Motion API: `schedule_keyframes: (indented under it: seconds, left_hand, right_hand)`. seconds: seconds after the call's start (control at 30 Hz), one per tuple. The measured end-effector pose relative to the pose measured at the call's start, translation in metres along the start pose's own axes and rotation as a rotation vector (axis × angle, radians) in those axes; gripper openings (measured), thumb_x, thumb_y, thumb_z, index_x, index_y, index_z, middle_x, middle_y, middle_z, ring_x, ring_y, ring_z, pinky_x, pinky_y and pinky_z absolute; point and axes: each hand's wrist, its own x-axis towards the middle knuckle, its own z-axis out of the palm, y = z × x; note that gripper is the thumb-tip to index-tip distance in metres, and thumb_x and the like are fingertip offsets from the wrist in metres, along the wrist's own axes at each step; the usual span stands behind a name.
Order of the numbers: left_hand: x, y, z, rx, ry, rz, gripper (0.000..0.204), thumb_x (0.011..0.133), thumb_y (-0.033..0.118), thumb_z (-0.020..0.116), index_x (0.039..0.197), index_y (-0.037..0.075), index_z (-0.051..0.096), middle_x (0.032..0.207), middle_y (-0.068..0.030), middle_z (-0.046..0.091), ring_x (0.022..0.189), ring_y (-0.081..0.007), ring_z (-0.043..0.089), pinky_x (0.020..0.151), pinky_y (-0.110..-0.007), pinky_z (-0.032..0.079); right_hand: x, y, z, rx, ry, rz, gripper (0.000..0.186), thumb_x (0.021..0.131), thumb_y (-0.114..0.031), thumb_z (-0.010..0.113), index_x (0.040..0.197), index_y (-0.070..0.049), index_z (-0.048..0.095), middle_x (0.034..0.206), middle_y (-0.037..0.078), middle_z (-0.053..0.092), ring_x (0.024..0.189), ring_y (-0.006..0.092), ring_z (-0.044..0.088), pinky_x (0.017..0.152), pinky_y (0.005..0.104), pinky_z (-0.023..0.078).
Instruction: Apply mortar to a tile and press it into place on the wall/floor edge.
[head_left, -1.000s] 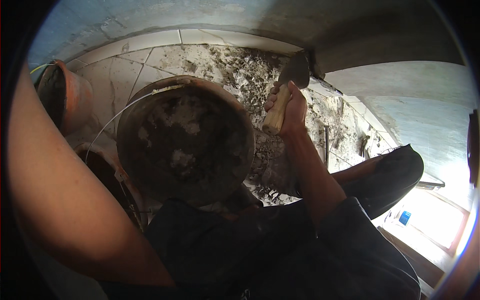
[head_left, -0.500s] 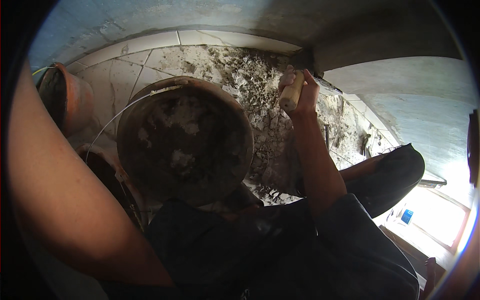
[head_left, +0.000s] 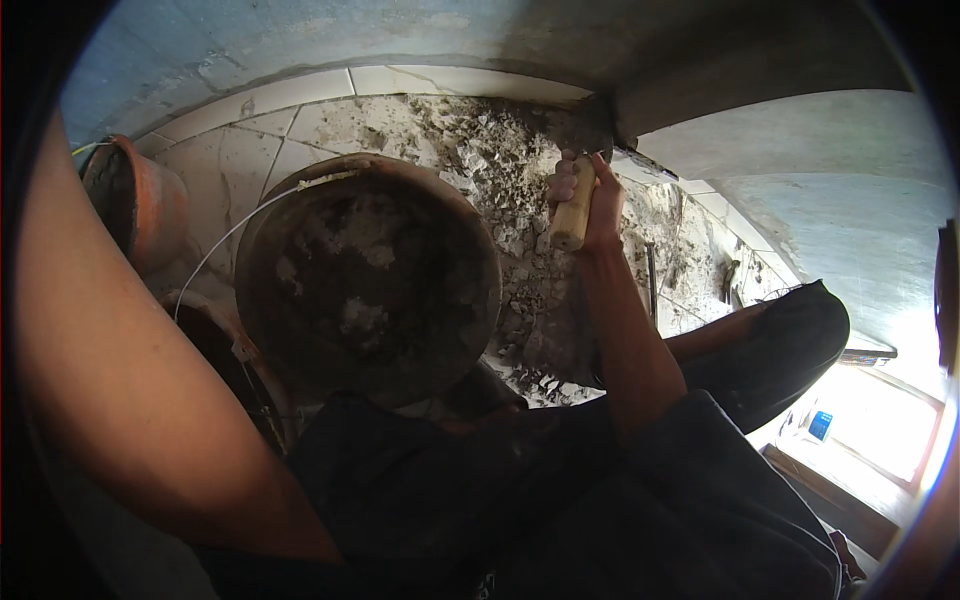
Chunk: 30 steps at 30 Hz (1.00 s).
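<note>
My right hand is wrapped around a thick pale wooden handle. The butt of the handle points back toward me, while its far end lies in the dark corner by the wall, where I cannot make out the tool's head. Below and around this hand, broken grey rubble and dust cover the white tiles. Left of the rubble stands a large round bucket with a thin wire handle and grey dusty material inside. My left forearm rises along the left side, and its hand is outside the picture.
An orange bucket rests on its side at the far left. Another bucket sits partly behind my left arm. Grey walls bound the tiled floor, and a thin dark rod lies right of my right forearm. My bent knee is further right.
My right hand and the wooden handle have shifted slightly left and toward me, and the handle stands a little more upright in the picture. The buckets are where they were.
</note>
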Motion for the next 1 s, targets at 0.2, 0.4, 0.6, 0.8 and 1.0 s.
schedule_keyframes:
  seconds: [0.2, 0.4, 0.6, 0.8, 1.0]
  left_hand:
    - [-0.001, 0.001, -0.003, -0.006, 0.003, 0.001, 0.020, 0.077, 0.015, 0.064, 0.089, -0.001, 0.064, 0.073, -0.0131, 0.066, 0.067, -0.0196, 0.066, 0.064, -0.031, 0.055]
    - [0.001, 0.002, -0.005, -0.007, 0.003, 0.001, 0.019, 0.076, 0.014, 0.065, 0.088, -0.001, 0.065, 0.072, -0.0133, 0.066, 0.066, -0.0198, 0.067, 0.064, -0.031, 0.055]
    - [0.004, 0.002, -0.008, -0.011, 0.005, -0.007, 0.018, 0.075, 0.013, 0.065, 0.087, -0.001, 0.065, 0.071, -0.0134, 0.067, 0.065, -0.0199, 0.067, 0.063, -0.031, 0.056]
    - [0.006, 0.001, -0.011, -0.015, 0.011, -0.015, 0.017, 0.075, 0.012, 0.065, 0.085, -0.001, 0.066, 0.070, -0.0135, 0.067, 0.064, -0.0201, 0.067, 0.063, -0.031, 0.056]
    - [0.008, 0.002, -0.016, -0.015, 0.017, -0.022, 0.015, 0.074, 0.011, 0.066, 0.084, -0.001, 0.066, 0.069, -0.0136, 0.067, 0.063, -0.0203, 0.068, 0.062, -0.031, 0.056]
  right_hand:
    - [0.012, -0.005, 0.008, 0.061, 0.025, -0.002, 0.031, 0.095, -0.029, 0.045, 0.103, 0.001, 0.049, 0.078, 0.006, 0.052, 0.063, 0.0150, 0.052, 0.054, 0.0283, 0.048]
    - [0.017, -0.012, 0.002, -0.075, 0.044, 0.079, 0.031, 0.094, -0.031, 0.048, 0.102, 0.000, 0.050, 0.078, 0.005, 0.052, 0.062, 0.0137, 0.052, 0.054, 0.0285, 0.049]
    - [-0.015, 0.007, -0.022, -0.365, 0.242, 0.016, 0.033, 0.095, -0.036, 0.046, 0.099, -0.003, 0.051, 0.077, 0.004, 0.050, 0.058, 0.0124, 0.048, 0.050, 0.0274, 0.046]
    - [-0.007, 0.011, -0.010, -0.297, 0.222, -0.066, 0.031, 0.095, -0.034, 0.046, 0.097, -0.004, 0.050, 0.077, 0.005, 0.050, 0.059, 0.0138, 0.050, 0.051, 0.0282, 0.047]
    - [0.018, 0.000, 0.010, -0.060, 0.207, -0.066, 0.030, 0.095, -0.032, 0.047, 0.097, -0.003, 0.050, 0.076, 0.005, 0.049, 0.059, 0.0140, 0.050, 0.050, 0.0281, 0.047]
